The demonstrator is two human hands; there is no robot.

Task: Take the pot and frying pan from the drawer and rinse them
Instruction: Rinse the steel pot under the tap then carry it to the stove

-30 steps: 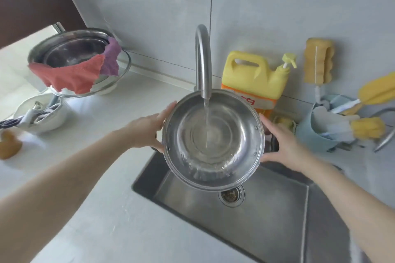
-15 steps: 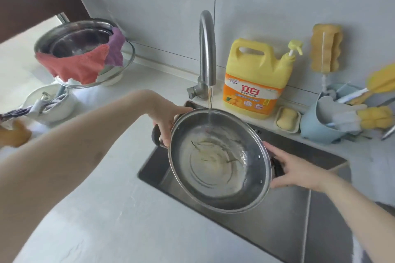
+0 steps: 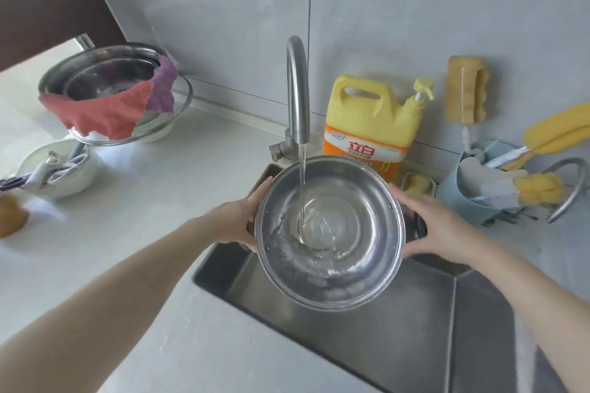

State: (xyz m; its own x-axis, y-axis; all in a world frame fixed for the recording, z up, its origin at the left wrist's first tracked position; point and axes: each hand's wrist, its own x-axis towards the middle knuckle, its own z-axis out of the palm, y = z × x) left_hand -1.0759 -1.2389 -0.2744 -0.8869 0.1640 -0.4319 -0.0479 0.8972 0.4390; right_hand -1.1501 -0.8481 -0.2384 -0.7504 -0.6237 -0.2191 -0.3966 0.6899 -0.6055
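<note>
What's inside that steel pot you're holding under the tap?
The pot holds only shallow swirling water, fed by the tap's stream. The bare steel bottom shows through. Its handles are mostly covered by both hands.

Left hand (image 3: 238,222) and right hand (image 3: 439,230): both bare, no gloves, rings or watch visible. Forearms bare along entire visible length; no sleeves.

Both bare forearms reach forward and converge. The left arm enters from about 8 o'clock, its left hand (image 3: 238,222) set at 9 o'clock of the pot (image 3: 329,233), fingers curled round the side handle. The right arm enters from 4 o'clock, its right hand (image 3: 437,228) at 3 o'clock, fingers wrapped on the opposite handle, thumb below.
</note>
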